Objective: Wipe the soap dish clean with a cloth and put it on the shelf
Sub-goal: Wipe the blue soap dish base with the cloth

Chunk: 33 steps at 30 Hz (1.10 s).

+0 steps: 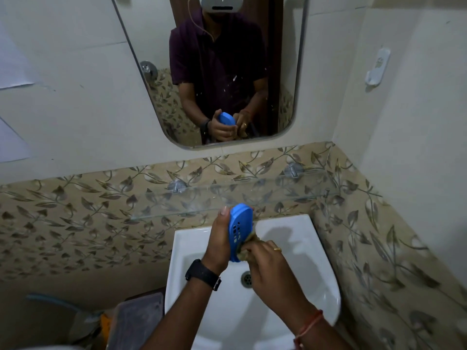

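Note:
A blue oval soap dish (pixel 241 226) with small drain holes is held upright on its edge over the white sink (pixel 298 238). My left hand (pixel 219 242) grips its left side, thumb up along the rim. My right hand (pixel 269 267) presses a small brownish cloth (pixel 250 245) against the dish's lower right side; most of the cloth is hidden in my fingers. A clear glass shelf (pixel 265 193) is fixed to the wall just above and behind the dish.
A mirror (pixel 283 72) hangs above the shelf and reflects the person with the dish. A white wall hook (pixel 377 69) sits on the right wall. The sink drain (pixel 246 279) lies below my hands. Boxes and clutter (pixel 136 322) stand at the lower left.

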{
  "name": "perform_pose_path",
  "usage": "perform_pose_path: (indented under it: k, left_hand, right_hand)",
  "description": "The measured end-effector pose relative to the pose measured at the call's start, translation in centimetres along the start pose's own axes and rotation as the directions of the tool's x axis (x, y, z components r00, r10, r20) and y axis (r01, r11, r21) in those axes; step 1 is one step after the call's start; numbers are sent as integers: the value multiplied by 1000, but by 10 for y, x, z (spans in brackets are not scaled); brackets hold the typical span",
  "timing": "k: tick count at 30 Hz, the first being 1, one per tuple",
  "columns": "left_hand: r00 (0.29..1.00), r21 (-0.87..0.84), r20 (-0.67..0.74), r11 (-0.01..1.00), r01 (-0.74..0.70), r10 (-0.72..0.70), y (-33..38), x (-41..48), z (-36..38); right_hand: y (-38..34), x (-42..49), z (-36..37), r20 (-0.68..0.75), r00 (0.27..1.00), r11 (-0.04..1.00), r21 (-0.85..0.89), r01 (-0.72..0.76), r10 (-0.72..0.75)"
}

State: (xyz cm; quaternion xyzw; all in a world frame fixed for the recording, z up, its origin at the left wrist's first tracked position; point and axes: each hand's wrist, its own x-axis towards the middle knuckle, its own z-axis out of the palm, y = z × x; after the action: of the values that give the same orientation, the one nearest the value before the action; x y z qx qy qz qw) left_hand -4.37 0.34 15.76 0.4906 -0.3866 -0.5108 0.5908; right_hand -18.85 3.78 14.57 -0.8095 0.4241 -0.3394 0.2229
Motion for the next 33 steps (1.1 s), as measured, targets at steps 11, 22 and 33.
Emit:
perform_pose_path:
  k: [11,22,33]
  left_hand:
    - [990,-9,-10,990,-143,143,1,9,12]
    - [981,-266,45,949,-171,190,27,16,-6]
    - [942,150,150,935,-322,300,26,14,-5]
  right_hand:
    - [27,22,-23,443,835,223,822,-524,326]
    - [73,12,-26,228,650,-8,946,-323,725]
    - [-3,25,3,-185,950,823,557,-111,253]
